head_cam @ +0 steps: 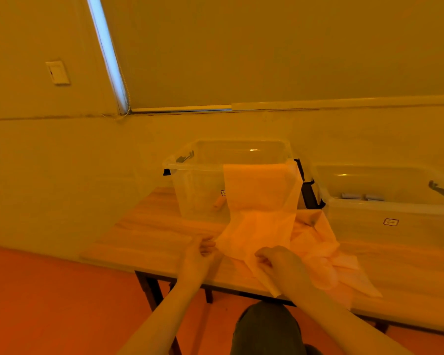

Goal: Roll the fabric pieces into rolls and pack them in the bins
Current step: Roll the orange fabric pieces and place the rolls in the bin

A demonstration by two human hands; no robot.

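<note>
At frame centre, your fabric piece point(259, 201) drapes over the left bin point(190, 170) onto the table point(151, 234); the right bin point(395, 221) sits beside it.

Plain room, wooden table point(149, 234), wall switch point(57, 72), window blind point(267, 47)

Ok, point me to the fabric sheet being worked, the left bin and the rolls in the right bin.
Fabric sheet point(256, 226): head view, middle of the spread sheet.
Left bin point(190, 169): head view, front rim.
Rolls point(362, 196): head view, on the rolls inside the right bin.
</note>
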